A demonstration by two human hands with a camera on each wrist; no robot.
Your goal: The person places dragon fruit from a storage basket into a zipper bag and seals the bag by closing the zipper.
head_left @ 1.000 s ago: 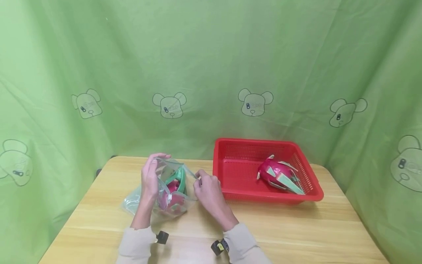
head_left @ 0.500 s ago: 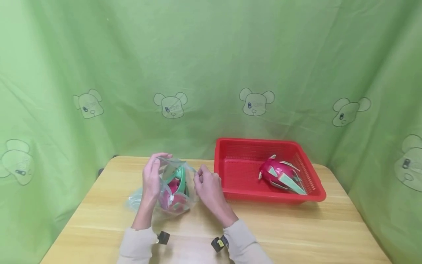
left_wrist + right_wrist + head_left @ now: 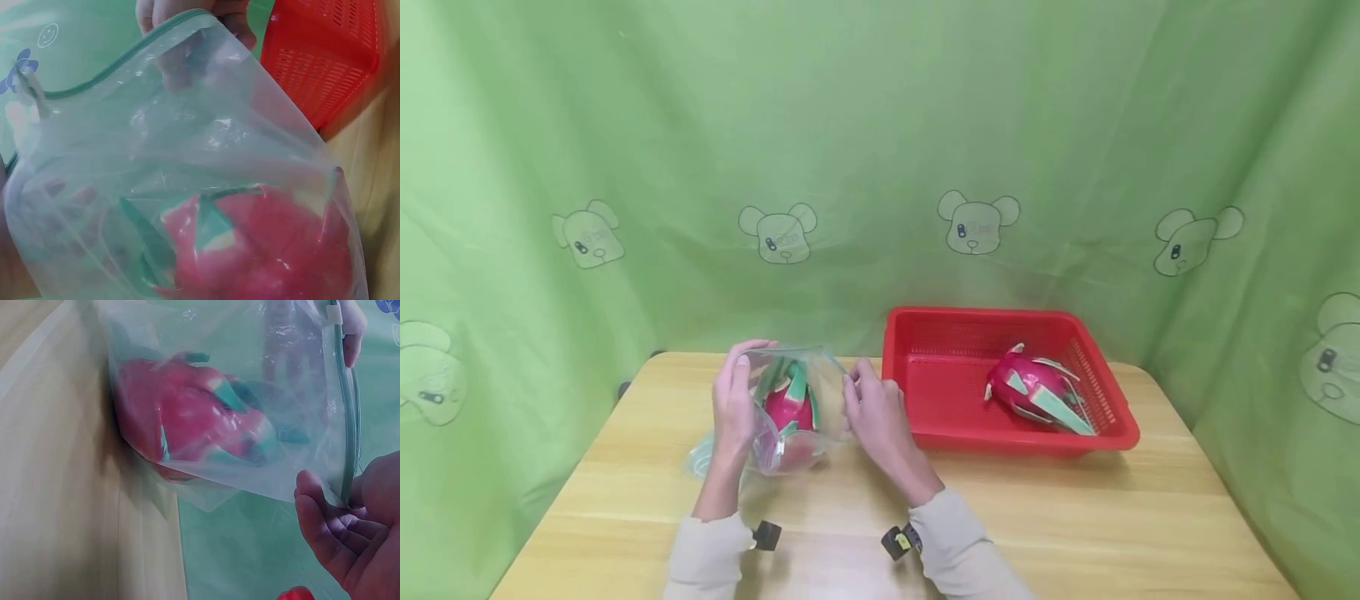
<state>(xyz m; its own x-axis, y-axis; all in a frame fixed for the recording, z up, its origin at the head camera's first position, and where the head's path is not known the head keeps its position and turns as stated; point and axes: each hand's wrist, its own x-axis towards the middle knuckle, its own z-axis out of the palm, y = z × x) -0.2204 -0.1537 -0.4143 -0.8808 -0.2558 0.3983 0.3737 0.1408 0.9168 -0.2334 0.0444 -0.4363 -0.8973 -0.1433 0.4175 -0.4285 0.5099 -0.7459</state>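
Note:
A clear zip bag (image 3: 790, 433) with a green zip edge stands on the wooden table (image 3: 1075, 517), and a pink dragon fruit (image 3: 792, 407) with green scales sits inside it. My left hand (image 3: 737, 393) grips the left end of the bag's top edge. At the right end, my right hand (image 3: 863, 398) pinches the same edge. In the left wrist view the fruit (image 3: 262, 250) fills the bag's bottom. The right wrist view shows the fruit (image 3: 187, 419) through the plastic, with my right fingers (image 3: 331, 531) on the zip strip (image 3: 345, 425).
A red mesh basket (image 3: 925, 392) stands just right of my right hand and holds a second dragon fruit (image 3: 1036, 392). A green cloth with bear prints (image 3: 977, 225) hangs behind the table. Part of the bag's plastic lies flat on the table at left (image 3: 700, 458).
My hands have come a little closer together and the bag's mouth has narrowed. The fruit inside now stands more upright.

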